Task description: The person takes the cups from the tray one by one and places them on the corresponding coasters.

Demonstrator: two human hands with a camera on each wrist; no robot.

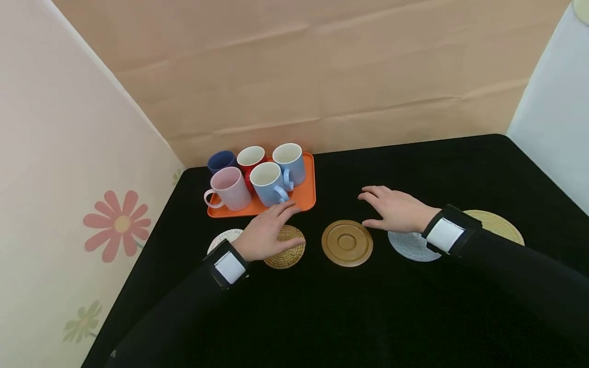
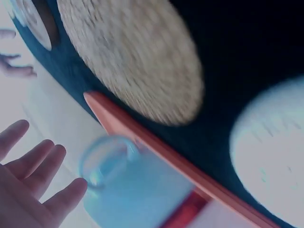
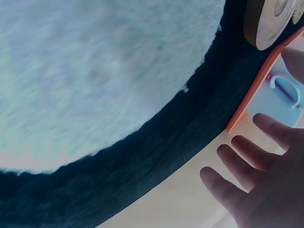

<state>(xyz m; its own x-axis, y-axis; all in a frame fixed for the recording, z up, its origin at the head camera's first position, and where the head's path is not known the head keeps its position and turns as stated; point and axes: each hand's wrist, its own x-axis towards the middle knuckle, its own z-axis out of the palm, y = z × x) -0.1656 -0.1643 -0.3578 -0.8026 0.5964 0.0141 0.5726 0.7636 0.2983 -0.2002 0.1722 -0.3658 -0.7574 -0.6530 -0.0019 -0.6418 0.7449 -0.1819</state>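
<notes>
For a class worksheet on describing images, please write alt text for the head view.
An empty left hand and empty right hand hover over a black table, the left by a woven mat, the right by a brown mat. Beyond the left hand, an orange tray holds five mugs: one pink, one red, one dark blue, two light blue.

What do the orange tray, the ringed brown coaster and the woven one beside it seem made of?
Orange tray: probably plastic, smooth, evenly coloured, rim raised.
Brown coaster: likely wood, smooth, judging by colour and concentric rings.
Woven coaster: apparently straw or similar fibre, matte, with coiled ridges.
</notes>
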